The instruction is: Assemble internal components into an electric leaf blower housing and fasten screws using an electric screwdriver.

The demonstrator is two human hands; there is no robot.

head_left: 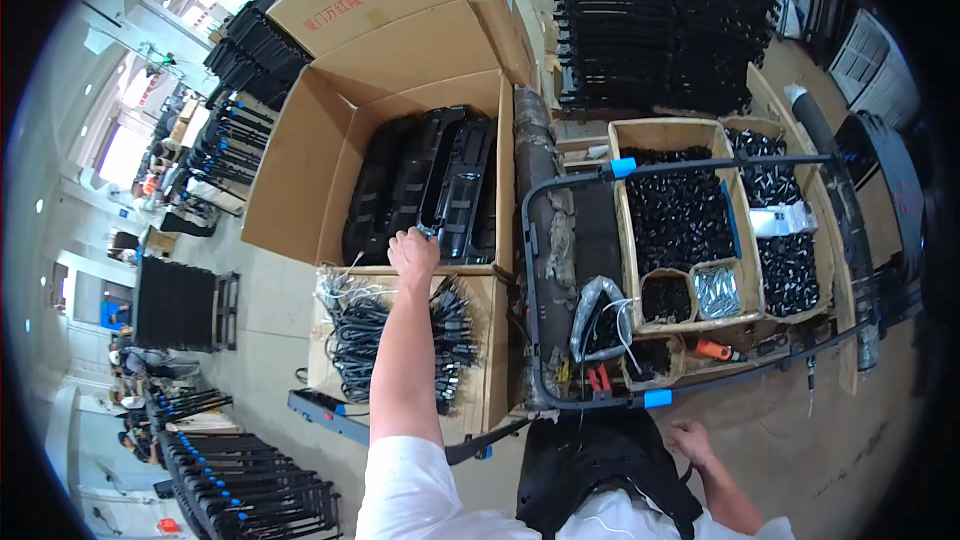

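Observation:
My left hand [413, 252] reaches over the front edge of an open cardboard box [290, 165]. Its fingers are closed on the near end of a long glossy black plastic part [462, 190], one of several lying side by side in the box. Just below my left forearm lies a pile of black cables [360, 350] with metal plug ends, on a cardboard surface. My right hand [690, 442] hangs low by my right side, fingers curled, with nothing visible in it. A black rectangular frame [532, 310] with blue tape pieces lies over the parts bins, nearest to my right hand.
Wooden bins [618, 200] hold many small black parts, and a small compartment holds silver screws [717, 290]. An orange-handled tool [717, 350] and red-handled pliers [598, 380] lie in front. Black frames [665, 30] are stacked behind; racks of black parts [250, 485] stand at left.

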